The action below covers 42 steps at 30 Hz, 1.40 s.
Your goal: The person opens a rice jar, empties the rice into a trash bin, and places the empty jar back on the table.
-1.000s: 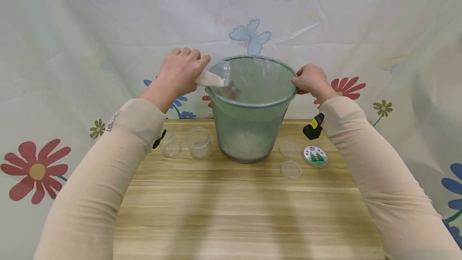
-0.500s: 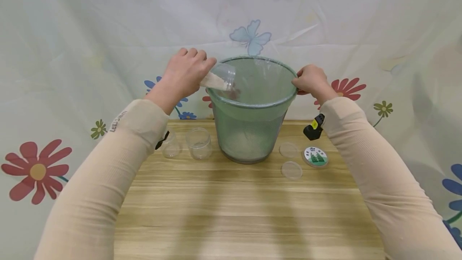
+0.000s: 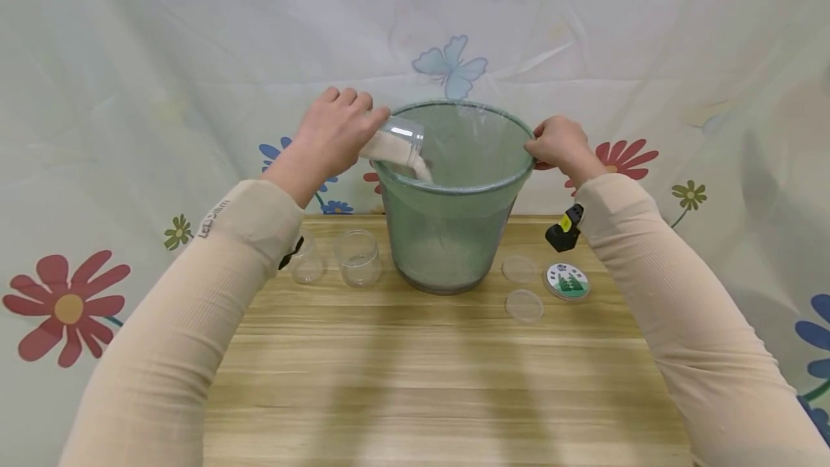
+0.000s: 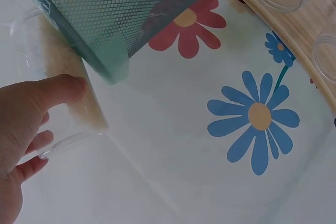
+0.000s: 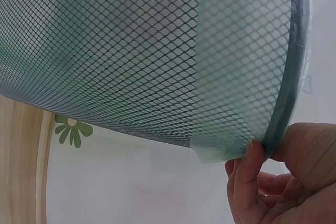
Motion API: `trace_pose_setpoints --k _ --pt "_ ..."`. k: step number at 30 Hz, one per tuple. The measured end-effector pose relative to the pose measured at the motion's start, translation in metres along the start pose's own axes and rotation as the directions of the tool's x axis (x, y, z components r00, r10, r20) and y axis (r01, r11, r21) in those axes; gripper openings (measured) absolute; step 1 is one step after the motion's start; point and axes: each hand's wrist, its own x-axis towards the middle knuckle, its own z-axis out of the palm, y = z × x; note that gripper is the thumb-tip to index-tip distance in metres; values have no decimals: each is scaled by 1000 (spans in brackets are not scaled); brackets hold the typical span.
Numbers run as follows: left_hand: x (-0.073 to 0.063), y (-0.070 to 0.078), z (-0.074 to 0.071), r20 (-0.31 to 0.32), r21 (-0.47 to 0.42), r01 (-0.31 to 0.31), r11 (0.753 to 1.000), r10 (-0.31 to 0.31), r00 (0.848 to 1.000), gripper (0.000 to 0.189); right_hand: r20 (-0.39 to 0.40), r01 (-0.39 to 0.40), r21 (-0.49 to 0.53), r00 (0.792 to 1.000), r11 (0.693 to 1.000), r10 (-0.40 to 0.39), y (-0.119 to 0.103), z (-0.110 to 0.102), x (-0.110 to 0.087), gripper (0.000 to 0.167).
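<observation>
My left hand (image 3: 338, 132) grips a clear plastic jar (image 4: 65, 77) of pale grains, tipped on its side at the left rim of a mesh wastebasket (image 3: 447, 236). A stream of the grains (image 3: 422, 170) runs from the jar's mouth into the basket. A thin green bag (image 5: 236, 51) lines the basket and is folded over its rim. At the right side, my right hand (image 3: 560, 143) pinches the rim and the bag's edge between thumb and fingers, as the right wrist view shows.
Two clear jars (image 3: 357, 258) stand on the wooden table (image 3: 441, 380) left of the basket. To its right lie two clear lids (image 3: 524, 305) and a round lid with a green and white label (image 3: 567, 281). A flower-printed cloth (image 3: 259, 20) hangs behind.
My left hand has shifted slightly right with the jar, whose mouth now sits farther over the rim. Grains have begun to fall from it. My right hand stays at the rim.
</observation>
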Motion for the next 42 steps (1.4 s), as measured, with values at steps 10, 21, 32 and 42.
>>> trace_pose_setpoints --k 10,21,32,42 --pt "0 -2 -3 -19 19 -19 1000 19 1000 45 4 -7 24 1000 1000 7 -2 -1 -1 35" --pt "0 -2 -4 -35 40 -31 999 33 999 40 8 -11 32 1000 999 11 -3 -1 -1 36" --pt "-1 -3 -4 -81 45 -40 998 43 996 36 -4 -2 2 1000 1000 2 -2 -1 -1 35" --pt "1 -2 -7 -67 56 -52 997 56 996 40 -11 4 -12 1000 1000 -4 0 -1 -1 37"
